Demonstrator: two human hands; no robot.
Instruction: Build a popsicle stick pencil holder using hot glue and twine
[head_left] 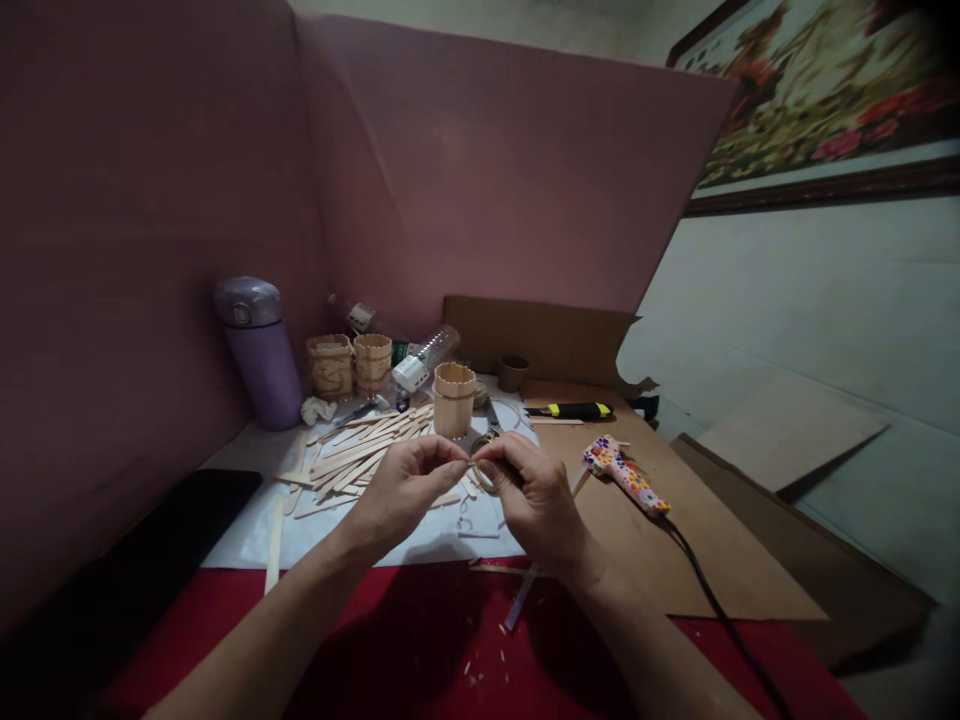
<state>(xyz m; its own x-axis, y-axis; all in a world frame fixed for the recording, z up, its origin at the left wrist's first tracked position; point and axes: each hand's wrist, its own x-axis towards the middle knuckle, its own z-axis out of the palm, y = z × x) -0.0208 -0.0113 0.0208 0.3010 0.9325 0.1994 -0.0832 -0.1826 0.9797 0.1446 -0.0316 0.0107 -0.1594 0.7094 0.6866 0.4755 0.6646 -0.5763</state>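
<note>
The left hand and the right hand are raised over the middle of the bench, fingertips meeting. On each hand, the thumb and index fingers are pinched together on a small light-coloured piece. The piece sits at the junction of the two pinches; its shape is mostly covered and its type cannot be determined.

A stick-sided cup stands upright directly beyond the fingertips, toward the far edge of the bench. Its mouth faces up; the view does not show how deep its contents, if any, lie. Two further stick-sided containers stand side by side near the far left corner: a wider container, with pale material visible at its mouth, and a narrower container. A purple flask with its lid closed stands to their left, beside the pink panel. A clear plastic bottle lies tilted between the narrower container and the cup. A small brown pot stands near the far edge, right of the cup.

Loose wooden sticks form a pile left of the cup. A flower-patterned glue gun rests on the cardboard sheet toward the right edge.
</note>
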